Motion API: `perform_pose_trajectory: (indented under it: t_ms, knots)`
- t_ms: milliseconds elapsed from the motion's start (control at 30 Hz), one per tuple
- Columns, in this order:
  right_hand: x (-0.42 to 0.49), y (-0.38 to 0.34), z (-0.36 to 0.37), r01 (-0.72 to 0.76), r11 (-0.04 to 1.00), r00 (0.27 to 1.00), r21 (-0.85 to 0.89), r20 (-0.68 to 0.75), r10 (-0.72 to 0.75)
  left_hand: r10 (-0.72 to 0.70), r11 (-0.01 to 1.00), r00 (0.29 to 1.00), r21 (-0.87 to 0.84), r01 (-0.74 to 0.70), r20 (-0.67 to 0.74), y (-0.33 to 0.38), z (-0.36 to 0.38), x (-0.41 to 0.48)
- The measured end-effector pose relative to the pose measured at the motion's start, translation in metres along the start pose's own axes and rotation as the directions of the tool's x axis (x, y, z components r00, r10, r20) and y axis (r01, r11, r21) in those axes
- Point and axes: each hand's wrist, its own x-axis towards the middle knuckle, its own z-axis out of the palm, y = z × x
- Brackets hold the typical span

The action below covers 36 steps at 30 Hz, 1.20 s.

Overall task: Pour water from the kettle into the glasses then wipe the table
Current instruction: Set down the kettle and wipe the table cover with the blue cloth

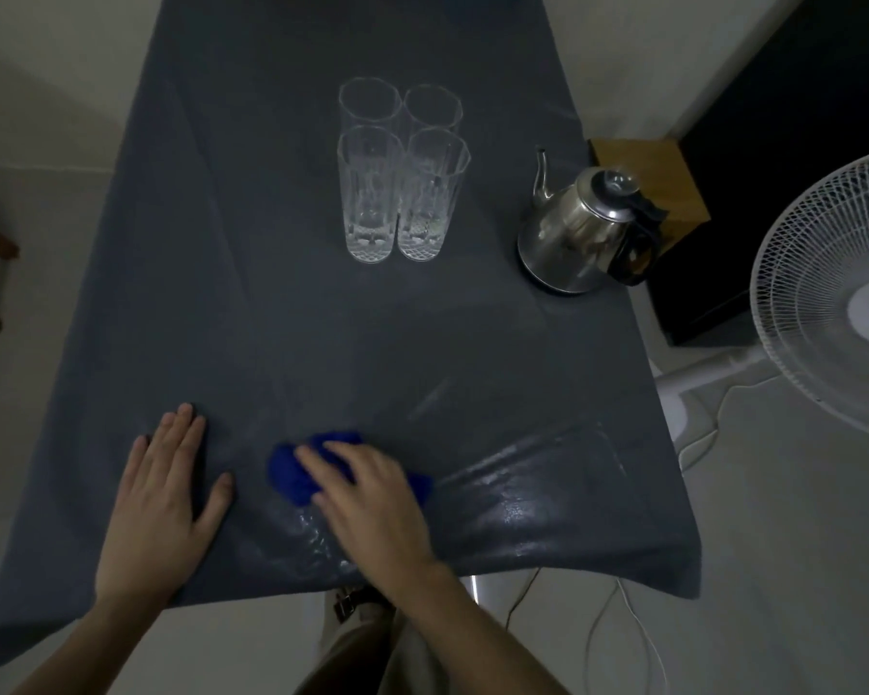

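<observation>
- The right hand (pixel 372 499) lies palm-down on a bunched blue cloth (pixel 292 474), its fingers spread and fairly straight. It presses the cloth against the worktop (pixel 272 293) rather than wrapping round it.
- The cloth sits under the fingers and palm of that hand. Its blue folds show past the fingertips on the left and far side, and a small corner shows at the right of the hand.
- The left hand (pixel 164 494) rests flat on the worktop just left of the cloth, apart from it. Its fingers are straight and its thumb points out toward the cloth, and it holds nothing.
- A shiny wet patch (pixel 523 499) spreads over the dark grey cover on the near right part of the worktop. It begins beside and below the right hand.
- Four tall clear glasses (pixel 402 168) stand upright in a tight two-by-two cluster toward the far middle, well apart from both hands. Their water level cannot be made out.
- The steel kettle (pixel 578 228) stands upright at the right edge of the worktop, right of the glasses. Its spout points to the far side and its dark handle juts past the edge.
- Beyond that edge are a wooden box (pixel 673 178), a dark cabinet (pixel 798 143) and a white fan (pixel 834 303).
</observation>
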Motion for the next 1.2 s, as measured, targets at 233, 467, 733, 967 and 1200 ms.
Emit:
perform_pose_trajectory:
  t_ms: [233,467,733,967,1200]
  knots:
    - [0.002,0.021,-0.020,0.012,1.000,0.991,0.007,0.133,-0.013,0.010,1.000,1.000,0.013,-0.010,-0.013,0.000,0.001,0.000]
    - [-0.051,0.146,-0.102,-0.242,0.929,0.970,-0.281,-0.070,0.232,0.017,1.000,1.000,0.001,-0.017,-0.015,-0.001,0.002,0.000]
    - [-0.067,0.170,-0.116,-0.514,0.841,0.845,-0.169,-0.272,0.461,0.017,1.000,1.000,0.006,-0.017,-0.013,-0.002,0.003,0.000]
    - [-0.025,0.067,-0.050,-0.115,0.982,0.992,-0.152,-0.063,0.107,0.004,1.000,1.000,-0.007,-0.004,-0.012,0.000,0.002,-0.001]
    - [-0.019,0.011,-0.002,0.367,0.930,0.904,-0.010,0.240,-0.355,0.005,1.000,1.000,0.001,-0.005,0.001,-0.003,0.003,0.000]
